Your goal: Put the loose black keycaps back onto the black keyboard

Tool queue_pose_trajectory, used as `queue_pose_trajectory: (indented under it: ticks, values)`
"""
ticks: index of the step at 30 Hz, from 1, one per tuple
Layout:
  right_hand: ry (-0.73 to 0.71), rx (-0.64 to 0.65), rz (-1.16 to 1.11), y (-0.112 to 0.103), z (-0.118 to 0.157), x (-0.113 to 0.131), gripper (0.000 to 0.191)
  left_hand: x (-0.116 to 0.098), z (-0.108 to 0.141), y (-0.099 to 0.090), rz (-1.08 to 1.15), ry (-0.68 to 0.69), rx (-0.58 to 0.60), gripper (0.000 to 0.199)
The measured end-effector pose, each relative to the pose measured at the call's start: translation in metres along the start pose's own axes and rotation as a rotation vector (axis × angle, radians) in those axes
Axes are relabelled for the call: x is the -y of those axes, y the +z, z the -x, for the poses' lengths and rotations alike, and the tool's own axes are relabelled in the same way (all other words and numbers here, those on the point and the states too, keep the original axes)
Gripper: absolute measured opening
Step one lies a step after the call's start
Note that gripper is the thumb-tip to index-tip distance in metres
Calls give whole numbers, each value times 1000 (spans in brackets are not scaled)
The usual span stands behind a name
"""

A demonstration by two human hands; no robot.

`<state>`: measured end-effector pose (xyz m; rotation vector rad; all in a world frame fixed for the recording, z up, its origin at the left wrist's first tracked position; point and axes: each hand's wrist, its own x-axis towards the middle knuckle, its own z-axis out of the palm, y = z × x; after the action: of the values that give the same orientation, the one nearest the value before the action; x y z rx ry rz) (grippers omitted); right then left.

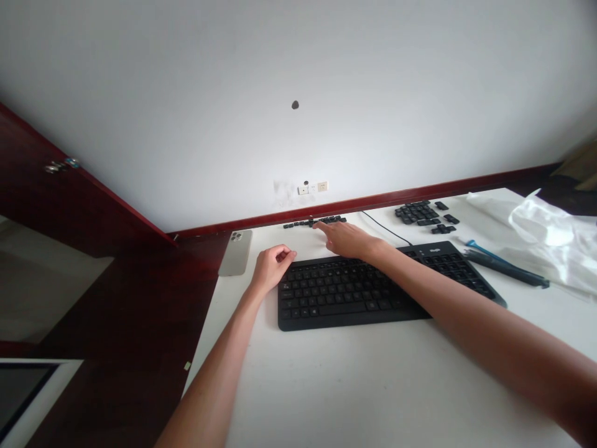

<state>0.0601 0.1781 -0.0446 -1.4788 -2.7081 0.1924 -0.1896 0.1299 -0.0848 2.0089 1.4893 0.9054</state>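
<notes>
**A:** White wall, dark red wood trim, and a white counter point(368, 392) below. Where are the hands?

**B:** The right hand point(347, 239) reaches over a short row of loose black keycaps point(313, 221), at eleven o'clock from a black keyboard point(354, 292). Its index finger is extended, the tip at the row, though I can't tell whether it's touching.

**A:** And the left hand point(275, 264)?

**B:** Loosely curled at the keyboard's upper left corner, holding nothing I can see.

**A:** What could go wrong from here?

**B:** The row lies near the counter's back edge, so a careless fingertip could scatter it or flick a cap toward the wall.

**A:** Anything else at risk?

**B:** A pale phone point(236, 252) lies at ten o'clock, close to the counter's left edge. A swinging left forearm could knock it off. At one o'clock there's a second cluster of keycaps point(417, 213), with a black cable point(385, 227) nearby. At three o'clock lies a dark blue-tipped tool point(506, 267), and a white plastic bag point(545, 233) sits at two o'clock.
</notes>
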Motion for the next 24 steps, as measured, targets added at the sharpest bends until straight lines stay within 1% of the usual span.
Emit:
queue_pose_trajectory:
  ticks: [3, 7, 14, 17, 19, 23, 24]
  values:
    - [13, -15, -7, 9, -6, 0, 71, 0, 0, 1, -8, -4, -3, 30]
    - [40, 0, -23, 12, -12, -2, 76, 2, -1, 2, -33, -10, -4, 30]
    - [66, 22, -18, 14, -17, 0, 73, 3, -1, 2, -41, -2, -4, 30]
    - [54, 37, -2, 9, -14, 0, 70, 3, -1, 2, -33, 3, -2, 29]
    - [22, 95, 6, 1, -10, -2, 67, 4, -1, 2, -26, 0, -1, 29]
    - [-48, 300, -30, -23, -2, -8, 59, 5, -2, 3, -12, -12, -8, 29]
    - [-48, 316, -41, -28, -1, -9, 58, 5, -2, 2, -8, -14, -8, 29]
